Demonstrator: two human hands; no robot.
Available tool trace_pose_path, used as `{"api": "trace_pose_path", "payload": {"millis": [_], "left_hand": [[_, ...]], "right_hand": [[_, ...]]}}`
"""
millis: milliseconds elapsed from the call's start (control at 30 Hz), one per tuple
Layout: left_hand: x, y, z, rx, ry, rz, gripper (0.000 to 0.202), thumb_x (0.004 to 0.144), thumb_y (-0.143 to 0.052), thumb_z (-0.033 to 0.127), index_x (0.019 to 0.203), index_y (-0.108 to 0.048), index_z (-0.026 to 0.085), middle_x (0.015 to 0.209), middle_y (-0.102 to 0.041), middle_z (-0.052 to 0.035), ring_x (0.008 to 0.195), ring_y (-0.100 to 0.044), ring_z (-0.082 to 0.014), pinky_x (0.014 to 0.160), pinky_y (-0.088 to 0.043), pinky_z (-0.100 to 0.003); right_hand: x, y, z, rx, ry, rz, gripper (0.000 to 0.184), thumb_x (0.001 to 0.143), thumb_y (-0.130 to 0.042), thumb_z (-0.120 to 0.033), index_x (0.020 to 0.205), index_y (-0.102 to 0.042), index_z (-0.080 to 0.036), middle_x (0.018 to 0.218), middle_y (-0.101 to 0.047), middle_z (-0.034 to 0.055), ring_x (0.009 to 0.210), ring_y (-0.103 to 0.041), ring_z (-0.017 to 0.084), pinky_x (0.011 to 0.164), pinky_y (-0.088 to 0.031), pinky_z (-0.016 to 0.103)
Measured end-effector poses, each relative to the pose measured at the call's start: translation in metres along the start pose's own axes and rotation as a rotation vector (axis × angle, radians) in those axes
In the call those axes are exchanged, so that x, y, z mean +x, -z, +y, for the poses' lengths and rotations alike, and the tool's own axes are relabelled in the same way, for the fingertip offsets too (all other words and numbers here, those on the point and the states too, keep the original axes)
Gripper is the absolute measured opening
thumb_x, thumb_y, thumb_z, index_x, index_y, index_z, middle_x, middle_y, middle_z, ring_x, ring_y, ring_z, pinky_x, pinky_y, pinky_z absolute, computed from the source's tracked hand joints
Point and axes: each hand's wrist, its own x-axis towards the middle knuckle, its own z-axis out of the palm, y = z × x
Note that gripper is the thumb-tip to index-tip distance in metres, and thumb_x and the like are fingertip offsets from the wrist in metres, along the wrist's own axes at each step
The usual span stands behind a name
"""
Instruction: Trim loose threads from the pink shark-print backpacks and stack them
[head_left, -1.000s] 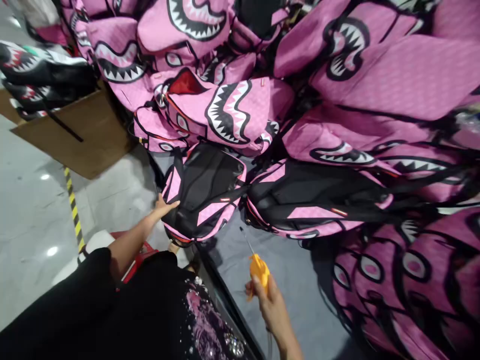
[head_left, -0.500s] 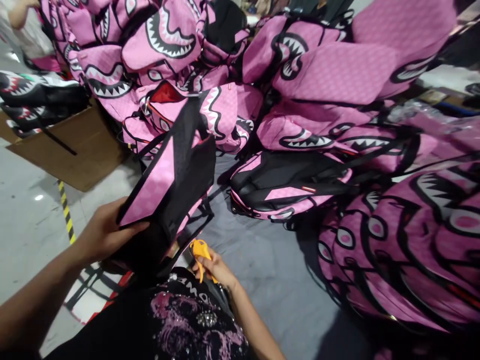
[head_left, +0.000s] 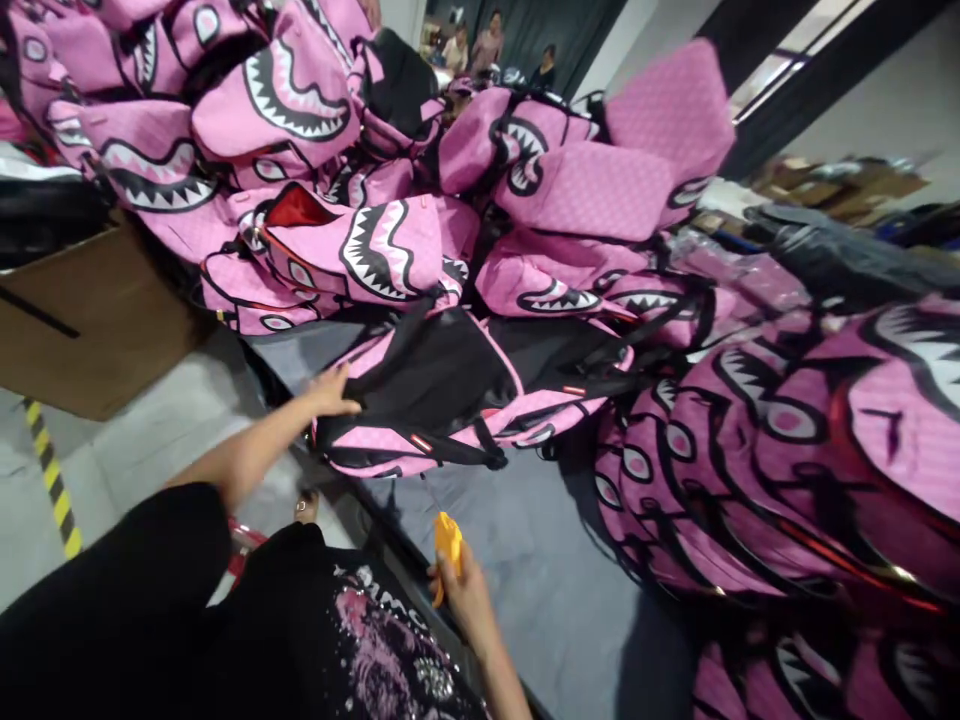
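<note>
A black and pink backpack lies back panel up on the grey-covered table, touching another black and pink backpack to its right. My left hand rests at the near backpack's left end, fingers spread and not wrapped round it. Lower down, over the table's front edge, my right hand is closed round a small orange hand tool. The tool's exact kind cannot be made out.
Pink shark-mouth backpacks are heaped along the back. More stand packed in a row at the right. A cardboard box is on the left by striped floor tape. Several people are far behind.
The backpack that my left hand held up now lies on the table beside the other one. My left hand has loosened its grip. My right hand keeps the orange tool; the view has shifted.
</note>
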Motion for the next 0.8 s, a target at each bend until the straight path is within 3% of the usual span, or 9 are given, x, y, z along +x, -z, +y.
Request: {"api": "trace_pose_path", "payload": {"millis": [100,167,233,300,400,467,567,700,800], "left_hand": [[0.021,-0.062,-0.004,-0.011,0.093,0.01,0.095,0.081,-0.067,0.051,0.155,-0.022,0.014,0.162,-0.017,-0.0262,0.149,-0.02,-0.0415,0.112,-0.032,-0.057],[0.029,-0.077,-0.011,-0.005,0.116,0.115,0.091,0.087,-0.059,0.054,0.157,-0.018,0.013,0.162,-0.016,-0.0265,0.149,-0.02,-0.0403,0.113,-0.031,-0.055],[0.038,-0.078,-0.02,0.028,0.089,0.135,0.09,0.088,-0.058,0.054,0.157,-0.017,0.012,0.159,-0.021,-0.0287,0.146,-0.027,-0.0416,0.111,-0.031,-0.053],[0.049,-0.075,-0.027,0.043,0.018,0.055,0.089,0.088,-0.059,0.052,0.157,-0.018,0.012,0.156,-0.027,-0.0306,0.142,-0.032,-0.0438,0.11,-0.029,-0.055],[0.061,-0.075,-0.032,0.01,-0.081,-0.05,0.094,0.083,-0.063,0.057,0.157,-0.019,0.02,0.158,-0.025,-0.0273,0.145,-0.025,-0.0456,0.112,-0.023,-0.059],[0.066,-0.077,-0.033,-0.065,-0.116,-0.032,0.1,0.078,-0.066,0.062,0.157,-0.019,0.022,0.158,-0.027,-0.0259,0.144,-0.025,-0.0459,0.112,-0.022,-0.061],[0.07,-0.078,-0.035,-0.195,-0.154,0.016,0.083,0.085,-0.064,0.046,0.154,-0.03,0.017,0.146,-0.042,-0.0275,0.134,-0.041,-0.0429,0.108,-0.031,-0.055],[0.072,-0.069,-0.044,-0.292,-0.17,-0.004,0.055,0.097,-0.043,0.029,0.151,-0.038,0.019,0.136,-0.056,-0.0212,0.122,-0.056,-0.0319,0.105,-0.038,-0.047],[0.073,-0.056,-0.061,-0.554,-0.175,-0.145,0.05,0.102,-0.03,0.044,0.141,-0.049,0.019,0.11,-0.071,-0.0129,0.09,-0.068,-0.0204,0.087,-0.051,-0.035]], "right_hand": [[-0.013,0.004,-0.002,-0.207,-0.068,0.093,0.082,0.068,-0.052,-0.082,0.118,-0.052,-0.017,0.06,-0.063,0.0027,0.054,-0.062,0.024,0.054,-0.047,0.036],[-0.035,0.024,-0.021,-0.257,-0.114,0.108,0.078,0.075,-0.049,-0.079,0.125,-0.051,-0.019,0.056,-0.061,0.0004,0.051,-0.06,0.023,0.052,-0.045,0.034],[-0.052,0.039,-0.055,-0.226,-0.111,0.153,0.074,0.081,-0.045,-0.077,0.133,-0.046,-0.023,0.06,-0.062,-0.0011,0.052,-0.06,0.021,0.053,-0.046,0.033],[-0.051,0.036,-0.096,-0.217,-0.032,0.18,0.067,0.084,-0.045,-0.075,0.126,-0.047,-0.023,0.068,-0.063,-0.0006,0.062,-0.064,0.021,0.062,-0.05,0.033],[-0.014,0.005,-0.15,-0.414,0.085,0.064,0.052,0.087,-0.042,-0.072,0.101,-0.05,-0.022,0.073,-0.065,0.0022,0.069,-0.066,0.021,0.07,-0.051,0.033],[0.02,-0.015,-0.18,-0.621,0.088,0.007,0.044,0.092,-0.038,-0.064,0.1,-0.049,-0.023,0.072,-0.067,0.0034,0.064,-0.066,0.021,0.066,-0.048,0.032],[0.065,-0.025,-0.227,-0.94,0.055,0.147,0.039,0.098,-0.032,-0.05,0.116,-0.049,-0.02,0.078,-0.07,0.0099,0.069,-0.068,0.025,0.064,-0.045,0.033],[0.11,-0.024,-0.281,-1.179,0.007,0.353,0.051,0.102,-0.022,-0.04,0.129,-0.043,-0.003,0.105,-0.066,0.0329,0.097,-0.067,0.037,0.074,-0.043,0.039],[0.122,-0.038,-0.289,-1.147,0.031,0.141,0.042,0.099,-0.041,-0.04,0.12,-0.054,-0.007,0.1,-0.07,0.0247,0.091,-0.068,0.031,0.073,-0.044,0.034]]}}
